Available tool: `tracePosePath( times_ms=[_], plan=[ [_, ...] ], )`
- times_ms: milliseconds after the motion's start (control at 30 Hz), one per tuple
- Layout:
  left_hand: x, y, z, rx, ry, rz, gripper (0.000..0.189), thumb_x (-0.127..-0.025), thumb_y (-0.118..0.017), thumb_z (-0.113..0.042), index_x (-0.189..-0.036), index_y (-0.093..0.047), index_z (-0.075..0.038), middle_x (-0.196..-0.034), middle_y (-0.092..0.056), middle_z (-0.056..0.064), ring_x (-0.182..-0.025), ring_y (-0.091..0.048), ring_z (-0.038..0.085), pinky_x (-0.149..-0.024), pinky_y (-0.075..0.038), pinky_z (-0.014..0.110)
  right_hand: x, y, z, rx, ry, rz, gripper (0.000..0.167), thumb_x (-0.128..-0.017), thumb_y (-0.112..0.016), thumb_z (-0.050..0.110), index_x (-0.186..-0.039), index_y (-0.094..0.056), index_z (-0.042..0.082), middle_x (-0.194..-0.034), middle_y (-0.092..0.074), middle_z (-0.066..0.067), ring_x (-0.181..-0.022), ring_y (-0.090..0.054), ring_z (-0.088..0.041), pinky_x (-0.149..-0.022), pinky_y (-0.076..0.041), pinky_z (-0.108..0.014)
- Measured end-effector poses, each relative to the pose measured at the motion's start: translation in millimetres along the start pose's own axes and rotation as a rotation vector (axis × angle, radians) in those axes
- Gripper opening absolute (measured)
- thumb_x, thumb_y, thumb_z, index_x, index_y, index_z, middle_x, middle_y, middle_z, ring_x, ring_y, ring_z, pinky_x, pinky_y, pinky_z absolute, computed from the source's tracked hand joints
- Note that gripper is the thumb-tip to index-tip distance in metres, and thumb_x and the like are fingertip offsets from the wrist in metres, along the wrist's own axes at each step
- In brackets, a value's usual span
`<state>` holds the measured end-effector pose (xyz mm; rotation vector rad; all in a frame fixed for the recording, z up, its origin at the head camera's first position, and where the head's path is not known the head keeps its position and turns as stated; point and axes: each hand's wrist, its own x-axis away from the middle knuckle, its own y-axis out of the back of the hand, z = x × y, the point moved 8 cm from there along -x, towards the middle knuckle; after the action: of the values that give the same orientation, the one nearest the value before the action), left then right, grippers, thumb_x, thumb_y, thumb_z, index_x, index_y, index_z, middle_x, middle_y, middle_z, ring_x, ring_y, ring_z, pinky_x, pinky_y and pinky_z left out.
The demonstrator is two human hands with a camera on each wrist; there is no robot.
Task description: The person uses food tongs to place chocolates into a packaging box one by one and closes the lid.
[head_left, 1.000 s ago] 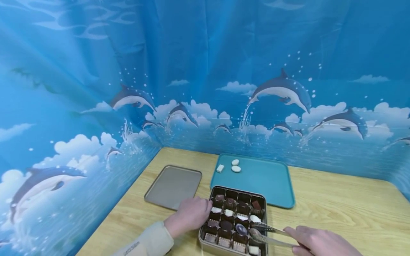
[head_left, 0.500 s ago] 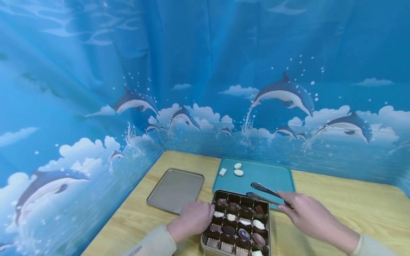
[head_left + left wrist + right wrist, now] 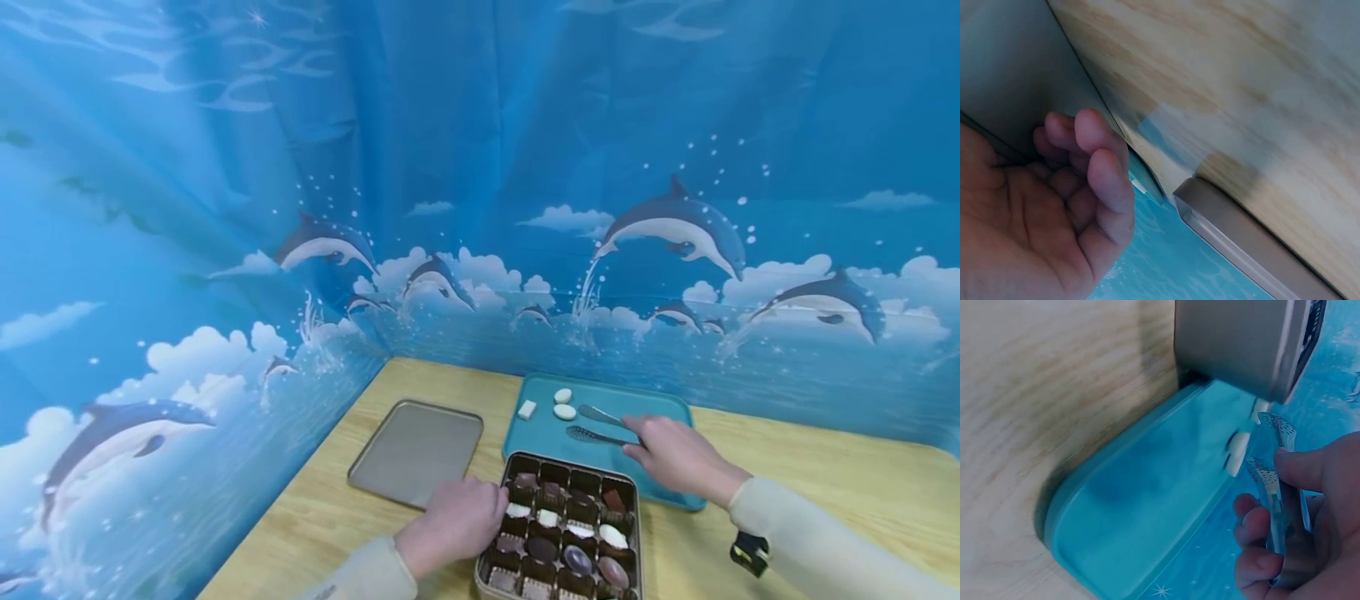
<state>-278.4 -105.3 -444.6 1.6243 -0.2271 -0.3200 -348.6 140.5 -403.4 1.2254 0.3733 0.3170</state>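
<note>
My right hand [image 3: 678, 458] holds metal tongs [image 3: 596, 437] with perforated ends over the teal tray [image 3: 660, 408]. The two arms of the tongs stand apart with nothing between them, pointing left towards the white pieces. Two white oval chocolates [image 3: 565, 412] and a white rectangular piece [image 3: 527, 410] lie at the tray's left end. My left hand [image 3: 465, 517] is at the left rim of a divided chocolate tin [image 3: 638, 533]; in the left wrist view its fingers [image 3: 1110, 181] are loosely curled and hold nothing. Dark, white and marbled chocolates [image 3: 578, 560] fill the tin's compartments.
A flat grey-brown tray [image 3: 416, 450] lies left of the tin on the wooden table [image 3: 810, 483]. Behind the table hangs a blue dolphin-print curtain [image 3: 465, 208]. The tin's tall wall [image 3: 1235, 344] stands close by the teal tray's front edge.
My right hand has carried the tongs from the right side of the chocolate tin away and up over the teal tray. The left hand stays at the tin's left rim.
</note>
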Motion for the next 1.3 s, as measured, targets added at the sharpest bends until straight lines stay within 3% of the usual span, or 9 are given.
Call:
tracePosePath(
  times_ms=[133, 233, 300, 467, 733, 1000, 1300],
  plan=[
    [0.8, -0.5, -0.4, 0.035, 0.006, 0.005, 0.050, -0.108, -0.039, -0.034, -0.061, -0.047, -0.020, -0.056, -0.050, -0.001, -0.051, -0.051, 0.017, -0.047, -0.044, 0.033, -12.0, -8.6, -7.3, -0.019, -0.016, 0.001, 0.050, -0.097, -0.068, 0.019, -0.138, -0.055, -0.006, -0.101, -0.071, -0.019, -0.041, -0.035, -0.009, -0.051, -0.040, -0.028],
    [1.2, 0.0, -0.2, 0.028, 0.004, -0.009, 0.050, -0.108, -0.039, -0.034, -0.061, -0.047, -0.020, -0.056, -0.050, -0.001, -0.051, -0.052, 0.017, -0.048, -0.045, 0.034, -20.4, -14.3, -9.2, -0.018, -0.014, 0.017, 0.049, -0.097, -0.067, 0.019, -0.137, -0.055, -0.007, -0.118, -0.068, -0.026, -0.044, -0.046, -0.011, -0.059, -0.047, -0.032],
    [1.0, 0.3, -0.1, 0.014, 0.002, -0.022, 0.050, -0.107, -0.040, -0.034, -0.061, -0.050, -0.019, -0.057, -0.053, 0.001, -0.053, -0.055, 0.019, -0.047, -0.045, 0.035, -25.9, -17.5, -10.2, -0.007, -0.012, 0.023, 0.048, -0.097, -0.067, 0.019, -0.136, -0.056, -0.007, -0.127, -0.065, -0.027, -0.058, -0.061, -0.016, -0.068, -0.054, -0.039],
    [0.7, 0.7, -2.6, -0.058, -0.011, -0.059, 0.047, -0.106, -0.043, -0.033, -0.065, -0.059, -0.015, -0.061, -0.061, 0.004, -0.055, -0.061, 0.022, -0.044, -0.044, 0.038, -35.9, -25.0, -12.0, 0.001, -0.019, 0.055, 0.047, -0.097, -0.068, 0.019, -0.135, -0.057, -0.006, -0.129, -0.064, -0.026, -0.086, -0.070, -0.026, -0.083, -0.057, -0.051],
    [0.6, 0.5, -2.3, -0.075, -0.004, -0.060, 0.047, -0.106, -0.044, -0.033, -0.067, -0.061, -0.013, -0.062, -0.062, 0.005, -0.055, -0.062, 0.023, -0.043, -0.045, 0.039, -39.7, -29.8, -10.8, -0.013, -0.033, 0.050, 0.042, -0.097, -0.067, 0.014, -0.133, -0.060, -0.004, -0.131, -0.064, -0.024, -0.075, -0.067, -0.021, -0.087, -0.056, -0.052],
    [-0.1, -0.3, -2.6, -0.083, 0.000, -0.045, 0.046, -0.106, -0.043, -0.033, -0.070, -0.063, -0.013, -0.065, -0.064, 0.005, -0.058, -0.063, 0.023, -0.044, -0.047, 0.040, -37.2, -28.1, -12.2, 0.003, -0.042, 0.008, 0.039, -0.097, -0.066, 0.014, -0.131, -0.062, -0.004, -0.127, -0.066, -0.024, -0.056, -0.055, -0.015, -0.072, -0.057, -0.042],
    [0.3, 0.0, -1.8, -0.063, 0.011, -0.038, 0.049, -0.107, -0.041, -0.035, -0.068, -0.062, -0.014, -0.066, -0.065, 0.006, -0.059, -0.064, 0.023, -0.047, -0.049, 0.040, -21.5, -13.0, -11.6, -0.035, -0.050, -0.024, 0.040, -0.099, -0.063, 0.014, -0.134, -0.060, -0.004, -0.131, -0.064, -0.025, -0.042, -0.037, -0.010, -0.049, -0.042, -0.031]
  ],
)
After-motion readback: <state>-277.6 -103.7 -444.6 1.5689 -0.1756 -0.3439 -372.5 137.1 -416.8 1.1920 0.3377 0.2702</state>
